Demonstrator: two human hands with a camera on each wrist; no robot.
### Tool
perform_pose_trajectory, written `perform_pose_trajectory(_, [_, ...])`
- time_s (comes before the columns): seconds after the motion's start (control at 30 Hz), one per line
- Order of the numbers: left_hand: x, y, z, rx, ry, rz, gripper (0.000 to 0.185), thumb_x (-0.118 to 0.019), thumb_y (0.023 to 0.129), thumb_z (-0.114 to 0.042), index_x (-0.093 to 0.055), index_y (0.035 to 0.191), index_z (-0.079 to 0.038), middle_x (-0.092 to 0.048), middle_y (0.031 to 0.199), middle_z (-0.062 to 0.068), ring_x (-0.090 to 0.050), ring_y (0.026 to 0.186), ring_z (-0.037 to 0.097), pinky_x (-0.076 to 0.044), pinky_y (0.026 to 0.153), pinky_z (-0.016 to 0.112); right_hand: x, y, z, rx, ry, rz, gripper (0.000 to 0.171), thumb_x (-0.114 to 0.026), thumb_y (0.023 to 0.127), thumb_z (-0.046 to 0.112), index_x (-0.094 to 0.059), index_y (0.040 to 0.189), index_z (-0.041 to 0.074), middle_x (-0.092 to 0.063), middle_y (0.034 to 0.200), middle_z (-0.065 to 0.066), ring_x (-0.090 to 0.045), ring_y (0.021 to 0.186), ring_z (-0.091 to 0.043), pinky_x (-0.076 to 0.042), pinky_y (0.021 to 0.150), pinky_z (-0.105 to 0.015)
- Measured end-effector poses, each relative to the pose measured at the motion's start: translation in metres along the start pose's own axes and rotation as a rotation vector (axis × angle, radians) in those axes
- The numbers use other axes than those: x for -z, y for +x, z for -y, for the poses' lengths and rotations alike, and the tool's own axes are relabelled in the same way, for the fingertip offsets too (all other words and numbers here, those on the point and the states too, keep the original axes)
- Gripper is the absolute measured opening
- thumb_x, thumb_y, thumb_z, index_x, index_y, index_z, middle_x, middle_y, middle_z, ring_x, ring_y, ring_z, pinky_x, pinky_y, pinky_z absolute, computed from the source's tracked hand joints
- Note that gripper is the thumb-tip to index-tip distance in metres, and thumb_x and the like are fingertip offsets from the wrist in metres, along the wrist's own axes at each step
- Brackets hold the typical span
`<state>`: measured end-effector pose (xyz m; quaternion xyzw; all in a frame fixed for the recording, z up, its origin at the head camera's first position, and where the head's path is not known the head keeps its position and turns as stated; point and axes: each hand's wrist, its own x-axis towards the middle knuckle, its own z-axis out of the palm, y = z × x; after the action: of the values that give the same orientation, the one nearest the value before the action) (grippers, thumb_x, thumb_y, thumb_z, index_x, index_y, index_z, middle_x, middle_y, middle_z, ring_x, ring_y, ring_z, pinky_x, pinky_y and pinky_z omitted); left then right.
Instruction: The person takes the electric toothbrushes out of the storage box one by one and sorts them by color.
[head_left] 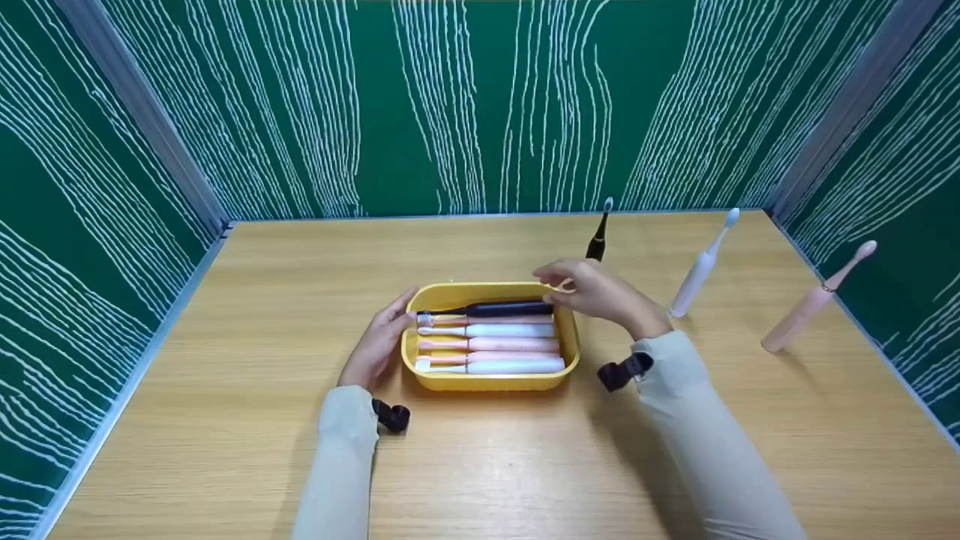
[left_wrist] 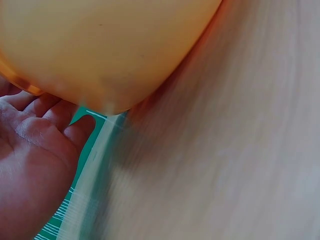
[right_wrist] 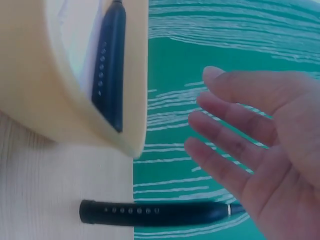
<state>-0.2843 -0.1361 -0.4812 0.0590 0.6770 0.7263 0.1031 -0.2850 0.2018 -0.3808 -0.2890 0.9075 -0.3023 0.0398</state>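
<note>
A yellow plastic basket (head_left: 491, 382) holds several electric toothbrushes lying side by side. A black toothbrush (head_left: 510, 308) lies along its far side, with pink (head_left: 517, 344) and white (head_left: 517, 365) ones nearer. My left hand (head_left: 377, 343) rests against the basket's left end, its fingers touching the outer wall under the rim in the left wrist view. Over the far right corner hovers my right hand (head_left: 600, 291). In the right wrist view that hand (right_wrist: 270, 145) has its fingers spread and holds nothing, apart from the black toothbrush (right_wrist: 111, 70).
Standing upright to the right are a black toothbrush (head_left: 597, 244), a white toothbrush (head_left: 694, 281) and a pink toothbrush (head_left: 799, 319). The wooden table (head_left: 225, 420) is bounded by green walls (head_left: 495, 105) with white wavy lines.
</note>
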Motion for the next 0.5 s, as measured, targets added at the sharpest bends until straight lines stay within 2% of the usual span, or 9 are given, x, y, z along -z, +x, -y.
perform_pose_trajectory(0.13, [0.001,0.001,0.002,-0.017,-0.01,0.006,0.056,-0.041,0.097,-0.004,-0.028,0.151,-0.004,-0.022,0.16,0.011,-0.015,0.149,0.023,-0.012,0.123,0.036,-0.008,0.009,0.011,-0.02,-0.079,0.046,0.035,-0.065,0.091,0.009,-0.062,0.125,0.003,-0.065,0.122,-0.016,-0.062,0.11,-0.029,-0.054,0.094,-0.042])
perform_pose_trajectory(0.33, [0.001,0.001,0.001,-0.017,-0.016,0.006,0.055,-0.042,0.097,-0.005,-0.028,0.151,-0.004,-0.021,0.16,0.011,-0.014,0.149,0.023,-0.012,0.123,0.036,-0.019,0.02,0.023,-0.073,-0.133,0.13,0.038,-0.065,0.091,0.01,-0.061,0.129,0.007,-0.061,0.129,-0.012,-0.059,0.118,-0.026,-0.051,0.099,-0.041])
perform_pose_trajectory(0.5, [-0.001,0.0,0.0,-0.006,-0.014,-0.001,0.055,-0.042,0.097,-0.005,-0.028,0.151,-0.005,-0.02,0.16,0.01,-0.012,0.149,0.023,-0.011,0.123,0.036,-0.026,0.029,0.029,-0.094,-0.202,0.175,0.039,-0.064,0.091,0.01,-0.06,0.13,0.009,-0.061,0.129,-0.011,-0.06,0.116,-0.025,-0.05,0.101,-0.04])
